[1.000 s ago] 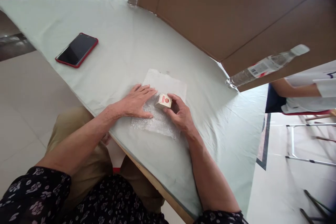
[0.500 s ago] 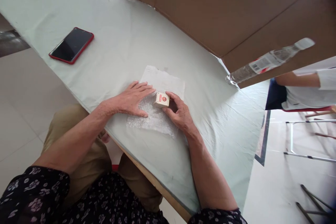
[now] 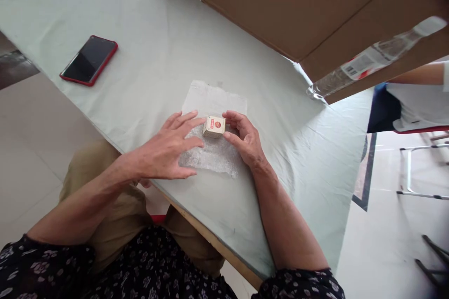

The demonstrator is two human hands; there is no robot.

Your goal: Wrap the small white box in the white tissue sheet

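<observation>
1. Pale cloth is covering the table.
2. Right hand is gripping a small box on the bubble wrap.
3. Left hand is lying flat, fingers spread, on the wrap's left side.

Bright, even daylight, soft and diffuse, with no harsh glare on the pale tablecloth. Faint, short shadows only, under the left hand and beside the small box. Mild sheen on the dark screen of the phone and on the floor tiles at right, slightly washed out. Sharp in the centre, fine texture of the bubble wrap readable. Strong wide-angle bending toward the edges, table lines splayed, whole scene tilted. Motion smear on the plastic bottle at upper right and on the chair legs at the right border. Darkened, vignetted top right corner
</observation>
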